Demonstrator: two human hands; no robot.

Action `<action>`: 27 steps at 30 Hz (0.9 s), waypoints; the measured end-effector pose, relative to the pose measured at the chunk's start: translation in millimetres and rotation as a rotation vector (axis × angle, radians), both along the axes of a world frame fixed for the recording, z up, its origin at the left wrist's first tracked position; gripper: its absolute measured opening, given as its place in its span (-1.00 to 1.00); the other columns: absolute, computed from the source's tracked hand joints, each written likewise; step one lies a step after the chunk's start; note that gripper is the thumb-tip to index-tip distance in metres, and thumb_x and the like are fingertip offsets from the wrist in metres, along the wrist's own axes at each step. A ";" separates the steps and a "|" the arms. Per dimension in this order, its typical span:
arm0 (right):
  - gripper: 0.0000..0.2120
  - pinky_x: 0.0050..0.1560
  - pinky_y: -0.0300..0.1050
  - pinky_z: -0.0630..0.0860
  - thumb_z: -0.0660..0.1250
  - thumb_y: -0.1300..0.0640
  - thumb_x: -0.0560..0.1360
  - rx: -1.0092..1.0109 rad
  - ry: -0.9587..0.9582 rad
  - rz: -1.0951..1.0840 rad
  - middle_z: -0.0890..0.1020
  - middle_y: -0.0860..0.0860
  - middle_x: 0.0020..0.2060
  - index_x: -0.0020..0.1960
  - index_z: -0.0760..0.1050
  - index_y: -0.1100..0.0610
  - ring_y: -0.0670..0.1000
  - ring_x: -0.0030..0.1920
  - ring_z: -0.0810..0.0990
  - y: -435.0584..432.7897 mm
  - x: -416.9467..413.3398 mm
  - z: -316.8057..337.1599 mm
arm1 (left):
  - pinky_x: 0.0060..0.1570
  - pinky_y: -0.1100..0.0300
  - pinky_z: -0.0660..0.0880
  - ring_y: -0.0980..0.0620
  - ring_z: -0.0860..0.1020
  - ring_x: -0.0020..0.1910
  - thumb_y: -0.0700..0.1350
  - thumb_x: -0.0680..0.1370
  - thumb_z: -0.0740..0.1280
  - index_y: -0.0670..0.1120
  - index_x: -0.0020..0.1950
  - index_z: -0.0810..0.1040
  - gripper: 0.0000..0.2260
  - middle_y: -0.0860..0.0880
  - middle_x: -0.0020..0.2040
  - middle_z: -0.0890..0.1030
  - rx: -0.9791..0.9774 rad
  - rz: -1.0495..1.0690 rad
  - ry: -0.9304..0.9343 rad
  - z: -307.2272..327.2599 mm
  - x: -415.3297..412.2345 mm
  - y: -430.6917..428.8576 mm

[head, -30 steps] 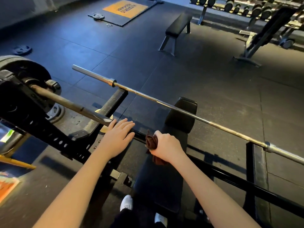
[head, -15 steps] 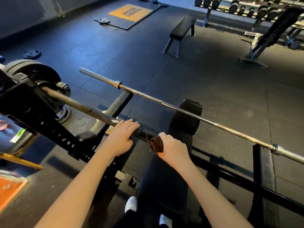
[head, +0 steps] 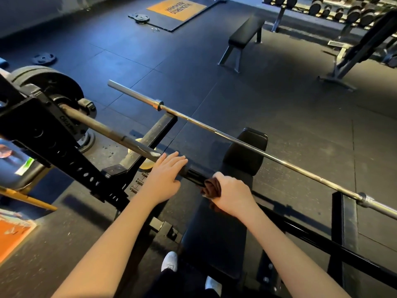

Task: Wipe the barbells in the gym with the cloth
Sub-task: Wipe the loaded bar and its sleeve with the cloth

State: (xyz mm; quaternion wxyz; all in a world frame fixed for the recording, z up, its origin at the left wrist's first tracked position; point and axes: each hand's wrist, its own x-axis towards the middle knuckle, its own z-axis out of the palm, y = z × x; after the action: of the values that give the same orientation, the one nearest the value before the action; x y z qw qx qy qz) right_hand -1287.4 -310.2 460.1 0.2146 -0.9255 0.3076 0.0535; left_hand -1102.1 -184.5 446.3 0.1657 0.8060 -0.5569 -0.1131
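Note:
A dark barbell [head: 111,131] lies across the rack in front of me, with a black plate [head: 46,82] on its left end. My left hand [head: 164,178] rests flat on its shaft, fingers together and curled over it. Just to the right, my right hand [head: 231,195] is closed around the same shaft through a brown cloth [head: 211,188], which bunches out at the thumb side. A second, bare silver barbell [head: 236,140] runs diagonally beyond it over the bench.
A black padded bench [head: 217,216] lies under the bars, and my white shoes [head: 169,261] show beside it. The black rack upright [head: 62,151] stands at left. Farther off are a flat bench [head: 247,29], a dumbbell rack [head: 335,7] and loose plates [head: 44,59] on the floor.
My right hand with the cloth has slid slightly along the dark bar. The camera view has shifted down and right; my left hand stays on the shaft.

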 end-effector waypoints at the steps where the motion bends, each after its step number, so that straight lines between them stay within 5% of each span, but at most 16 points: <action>1: -0.69 0.03 -0.04 0.57 0.38 -0.13 0.48 0.118 -0.003 0.006 0.58 -0.08 -0.06 0.15 0.40 -0.06 -0.02 -0.03 0.61 -5.0 11.0 1.9 | 0.54 0.01 -0.19 0.04 0.02 0.57 -0.27 0.50 0.29 -0.04 0.53 0.25 -0.39 0.01 0.54 0.25 -0.002 0.000 0.004 0.0 0.2 0.0; 5: -0.72 0.26 0.05 0.46 0.45 0.05 0.46 0.611 0.099 0.036 0.59 -0.06 0.04 0.13 0.48 -0.07 -0.04 0.08 0.56 -29.7 41.4 11.1 | 0.54 0.05 -0.21 0.07 0.01 0.57 -0.27 0.51 0.28 -0.03 0.54 0.23 -0.39 0.02 0.55 0.23 0.034 0.006 0.012 3.8 1.1 -1.6; 8: -0.59 0.30 0.03 0.39 0.42 0.08 0.49 0.767 0.131 0.024 0.56 -0.02 0.16 0.30 0.43 -0.02 0.00 0.17 0.52 -34.9 45.5 13.9 | 0.55 -0.01 -0.16 0.06 0.01 0.57 -0.27 0.51 0.27 -0.02 0.54 0.22 -0.39 0.02 0.55 0.22 0.069 0.019 0.015 8.0 -0.9 -3.4; 10: -0.55 0.31 0.02 0.39 0.41 0.04 0.51 0.673 0.049 0.004 0.56 -0.04 0.20 0.35 0.39 -0.06 0.00 0.22 0.51 -26.8 38.0 10.4 | 0.55 -0.01 -0.15 0.06 0.02 0.57 -0.27 0.52 0.27 -0.02 0.54 0.23 -0.40 0.02 0.55 0.23 0.072 0.021 0.019 9.1 -1.1 -3.2; 13: -0.56 0.17 -0.04 0.50 0.36 -0.10 0.52 0.274 -0.081 -0.004 0.57 -0.09 0.13 0.35 0.33 -0.15 -0.04 0.14 0.56 -4.3 14.4 2.1 | 0.54 0.02 -0.18 0.06 0.03 0.56 -0.26 0.52 0.28 -0.02 0.54 0.23 -0.40 0.02 0.54 0.24 0.061 0.024 0.020 9.5 -1.7 -2.7; 17: -0.35 0.14 -0.14 0.43 0.32 -0.14 0.54 -0.226 -0.010 0.028 0.43 0.00 0.29 0.52 0.12 -0.06 -0.01 0.20 0.50 21.5 -17.7 -4.8 | 0.50 0.07 -0.22 0.05 0.04 0.56 -0.26 0.52 0.29 -0.03 0.53 0.25 -0.41 0.02 0.53 0.26 0.035 0.029 0.020 8.8 -1.4 -2.9; 22: -0.08 0.43 -0.01 0.26 0.35 -0.21 0.47 -0.018 0.049 0.041 0.15 0.03 0.50 0.59 -0.15 -0.01 0.07 0.44 0.26 24.3 -13.6 3.8 | 0.50 0.09 -0.22 0.05 0.05 0.56 -0.25 0.52 0.28 -0.03 0.53 0.24 -0.42 0.02 0.54 0.25 0.017 0.003 0.008 6.3 -0.2 -0.1; 27: -0.27 0.35 0.01 0.38 0.29 -0.14 0.55 0.052 -0.062 0.110 0.30 0.05 0.43 0.57 0.02 0.02 0.06 0.38 0.37 24.1 32.1 7.8 | 0.48 0.16 -0.19 0.08 0.08 0.54 -0.25 0.54 0.27 -0.02 0.53 0.25 -0.44 0.03 0.53 0.27 0.023 0.007 0.041 11.2 4.3 -2.6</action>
State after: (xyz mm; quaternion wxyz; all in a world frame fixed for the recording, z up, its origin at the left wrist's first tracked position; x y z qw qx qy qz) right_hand -1255.4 -286.1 467.8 0.2449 -0.9362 0.2479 0.0445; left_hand -1097.8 -187.2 457.5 0.1681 0.8074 -0.5491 -0.1355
